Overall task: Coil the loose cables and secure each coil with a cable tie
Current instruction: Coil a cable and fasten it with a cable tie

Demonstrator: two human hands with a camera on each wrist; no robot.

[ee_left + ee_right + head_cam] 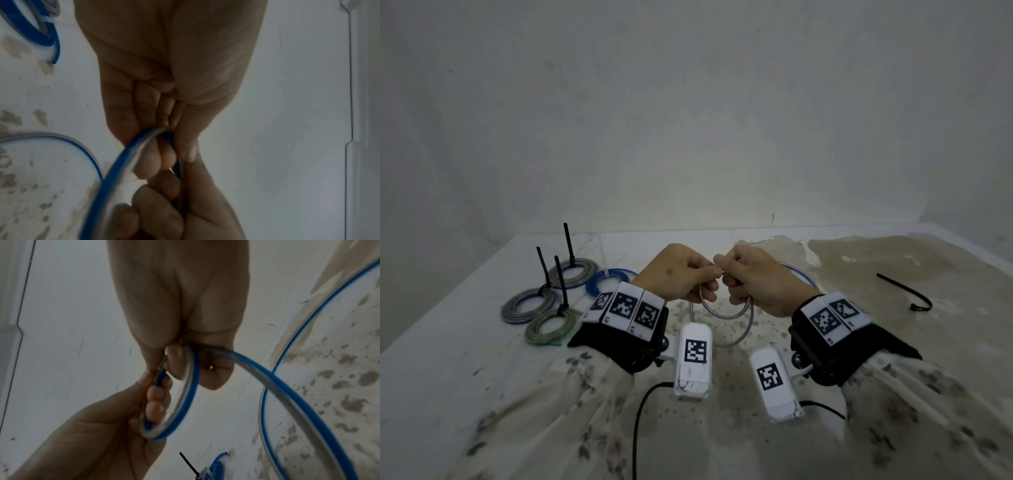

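Both hands meet above the middle of the table, holding a clear cable with a blue stripe [726, 313]. My left hand [681, 277] pinches the small loop [180, 402] between thumb and curled fingers. My right hand [753, 277] grips the same cable [123, 170], which hangs below the hands in one or two turns. The rest of the cable [287, 353] trails in a wide arc on the table to the right. A loose black cable tie [907, 291] lies at the right.
At the left of the table [448, 342] lie tied coils: three grey ones [573, 274] [529, 306] [549, 327] with upright black tie tails, and a blue one [609, 279] with a white tie. The wall stands just behind. The right part of the tabletop is stained.
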